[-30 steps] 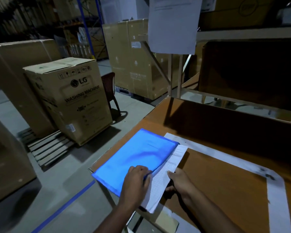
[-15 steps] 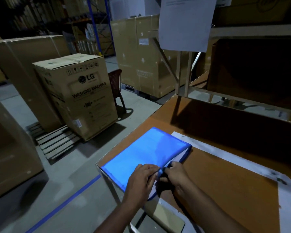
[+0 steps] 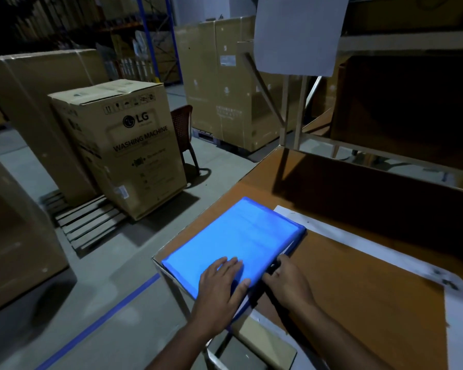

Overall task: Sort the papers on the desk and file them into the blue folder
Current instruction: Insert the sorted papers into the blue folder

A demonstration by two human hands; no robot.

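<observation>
We are pressing our flat left hand [image 3: 219, 284] on the blue folder [image 3: 241, 236], our right hand [image 3: 286, 283] gripping its edge on the desk [image 3: 358, 263], a washing machine box [image 3: 126, 145] standing beyond.

The cardboard box [image 3: 123, 145] bore the LG logo and "WASHING MACHINE" (smaller print below was unreadable).

Two bare arms are reaching in from the bottom of the picture. No sleeves are showing on them as far as the edge of the picture. The left hand [image 3: 219, 285] and the right hand [image 3: 288, 283] are wearing no gloves. No rings or watch are showing, but the light is dim.
</observation>
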